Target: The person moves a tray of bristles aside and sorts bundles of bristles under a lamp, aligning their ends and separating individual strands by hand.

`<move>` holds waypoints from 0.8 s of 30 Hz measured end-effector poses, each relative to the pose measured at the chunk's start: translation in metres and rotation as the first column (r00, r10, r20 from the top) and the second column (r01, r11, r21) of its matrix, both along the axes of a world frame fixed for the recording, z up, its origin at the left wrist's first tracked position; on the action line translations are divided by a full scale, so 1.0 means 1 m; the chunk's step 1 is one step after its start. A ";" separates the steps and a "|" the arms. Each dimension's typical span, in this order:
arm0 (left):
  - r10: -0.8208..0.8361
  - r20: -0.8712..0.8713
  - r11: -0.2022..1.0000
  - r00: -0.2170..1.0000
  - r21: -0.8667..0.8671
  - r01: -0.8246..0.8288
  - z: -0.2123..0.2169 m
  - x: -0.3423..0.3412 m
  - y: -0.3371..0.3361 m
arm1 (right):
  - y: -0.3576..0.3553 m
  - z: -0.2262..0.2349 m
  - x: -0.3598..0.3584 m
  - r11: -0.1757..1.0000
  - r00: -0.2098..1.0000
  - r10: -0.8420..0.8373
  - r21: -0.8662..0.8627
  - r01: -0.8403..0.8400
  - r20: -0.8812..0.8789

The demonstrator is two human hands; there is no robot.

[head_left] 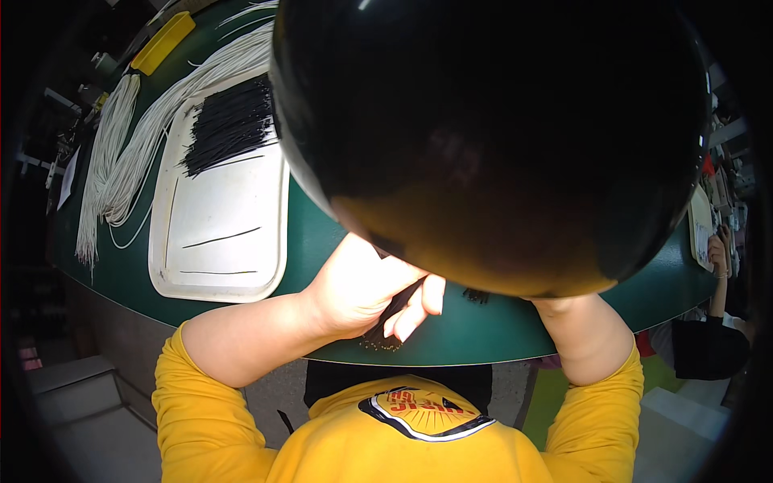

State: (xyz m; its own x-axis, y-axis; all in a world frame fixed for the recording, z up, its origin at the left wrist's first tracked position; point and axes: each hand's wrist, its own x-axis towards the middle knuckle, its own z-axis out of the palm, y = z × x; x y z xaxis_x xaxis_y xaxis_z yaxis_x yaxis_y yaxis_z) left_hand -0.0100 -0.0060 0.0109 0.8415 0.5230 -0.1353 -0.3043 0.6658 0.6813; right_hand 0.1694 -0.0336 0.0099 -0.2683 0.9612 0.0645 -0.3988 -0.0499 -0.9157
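My left hand [354,286] is closed around a bundle of thin black wires [392,312] above the table's near edge. Small, light-coloured tips of the bundle stick out below the fingers. Of my right hand [560,306], just the wrist end shows; its fingers are hidden behind a large glossy black dome [499,145] that fills the upper middle of the view. A short piece of a dark bundle [476,295] peeks out under the dome's lower rim, between my hands. Whether my right hand touches it, I cannot tell.
A white tray [217,205] on the green table [322,233] holds a heap of black wires [229,121] and several loose ones. Long white cables [133,169] lie beyond it, near a yellow bin [163,43]. Another person's hand [717,251] is at the far right by a pale tray [700,228].
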 end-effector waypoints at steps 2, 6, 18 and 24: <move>-0.065 -0.023 0.994 0.998 0.083 0.067 0.002 0.000 0.003 | -0.001 0.002 -0.002 1.000 0.997 0.025 0.006 -0.025 0.079; 0.043 -0.132 0.996 0.990 -0.070 -0.053 0.002 0.008 -0.009 | 0.009 -0.010 -0.018 0.993 0.950 -0.091 0.044 0.109 -0.299; 0.004 -0.148 0.991 0.989 0.134 0.016 0.001 0.004 -0.003 | -0.007 0.012 -0.023 0.954 0.935 -0.298 0.096 0.284 0.190; -0.018 -0.097 0.999 0.995 -0.032 0.015 0.004 0.000 -0.001 | -0.004 0.022 0.000 0.993 0.994 -0.105 -0.045 0.106 0.019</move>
State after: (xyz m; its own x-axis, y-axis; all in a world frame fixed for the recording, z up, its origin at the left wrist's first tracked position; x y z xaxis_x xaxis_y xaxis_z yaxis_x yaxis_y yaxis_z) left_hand -0.0097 -0.0068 0.0145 0.8318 0.5038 -0.2331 -0.2266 0.6915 0.6859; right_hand 0.1694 -0.0380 0.0320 -0.1657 0.9860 0.0164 -0.3893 -0.0501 -0.9198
